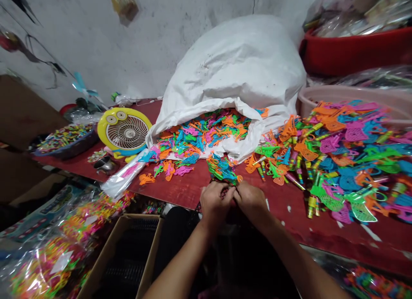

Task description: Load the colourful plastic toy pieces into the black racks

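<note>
Beside jumbled, glossy plastic pieces (222,168), both hands (216,201) (252,201) curl closed, what they grip unclear.

Sm. clump multicol. plastic pcs (221,168) nr red tbl (180,191) edge

Both hands (217,202) beside colourful plastic pieces (221,168)

Inside the sack's (238,62) mouth, toy pieces (206,131); directly before it on the tabletop (186,191), loose pieces (169,168) and a bunch (222,168), then the left hand (215,202) and right hand (252,202). Left of the sack, fan (128,133), with cup (105,165) just before and filled basin (72,150) farther out; right of it, heap (341,161), with a tub (309,95) behind. Behind the sack, wall (154,37); below and left of it, box (153,243) and bagged goods (41,269).
</note>
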`<state>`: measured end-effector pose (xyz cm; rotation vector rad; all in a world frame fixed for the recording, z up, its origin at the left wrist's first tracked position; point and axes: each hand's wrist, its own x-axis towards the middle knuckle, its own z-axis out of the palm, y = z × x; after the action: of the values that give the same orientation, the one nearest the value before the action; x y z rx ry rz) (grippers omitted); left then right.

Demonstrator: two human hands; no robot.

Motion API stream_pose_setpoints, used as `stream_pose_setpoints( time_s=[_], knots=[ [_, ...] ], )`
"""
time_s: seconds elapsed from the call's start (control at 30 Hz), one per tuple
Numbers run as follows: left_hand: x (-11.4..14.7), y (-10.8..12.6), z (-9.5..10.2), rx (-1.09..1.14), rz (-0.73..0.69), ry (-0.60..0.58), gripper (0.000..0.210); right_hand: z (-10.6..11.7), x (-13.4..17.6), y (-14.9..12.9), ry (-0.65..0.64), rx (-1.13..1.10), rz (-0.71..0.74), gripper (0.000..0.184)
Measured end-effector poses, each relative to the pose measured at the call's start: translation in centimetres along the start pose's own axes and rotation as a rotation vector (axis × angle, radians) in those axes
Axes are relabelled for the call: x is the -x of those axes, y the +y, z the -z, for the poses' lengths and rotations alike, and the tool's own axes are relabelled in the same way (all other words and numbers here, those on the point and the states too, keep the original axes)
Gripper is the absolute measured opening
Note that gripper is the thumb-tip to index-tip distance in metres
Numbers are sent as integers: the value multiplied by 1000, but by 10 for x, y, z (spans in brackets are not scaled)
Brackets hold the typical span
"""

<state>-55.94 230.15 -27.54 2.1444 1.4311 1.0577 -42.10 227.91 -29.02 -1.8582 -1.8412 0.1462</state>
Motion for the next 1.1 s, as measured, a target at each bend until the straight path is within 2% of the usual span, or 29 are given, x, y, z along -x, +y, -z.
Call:
stream_pose_setpoints(
  time_s=[0.1, 0.2, 0.3, 0.43, 0.6, 0.73, 1.1],
  knots=[
    [0, -6, 1, -43, 5, -109, 16, -1, 5, 4, 80, -182, 47, 15],
    [-3, -13, 2, -70, -82, -221, 21, 1, 7, 2, 151, -396, 17, 9],
    [-6, -17, 4, -38, -136, -272, 20, 2, 8, -2, 192, -472, -9, 11],
    [-4, -20, 2, -46, -143, -250, 17, 2, 6, -8, 196, -431, 3, 20],
    [1, -24, -5, -48, -161, -181, 18, 14, 1, -12, 236, -461, 22, 26],
    [1, -25, -9, -49, -148, -153, 14, 19, 0, -11, 196, -418, 89, 26],
    [2, -23, -10, -115, -118, -142, 12, 5, 5, -14, 293, -215, 176, 24]
  ],
)
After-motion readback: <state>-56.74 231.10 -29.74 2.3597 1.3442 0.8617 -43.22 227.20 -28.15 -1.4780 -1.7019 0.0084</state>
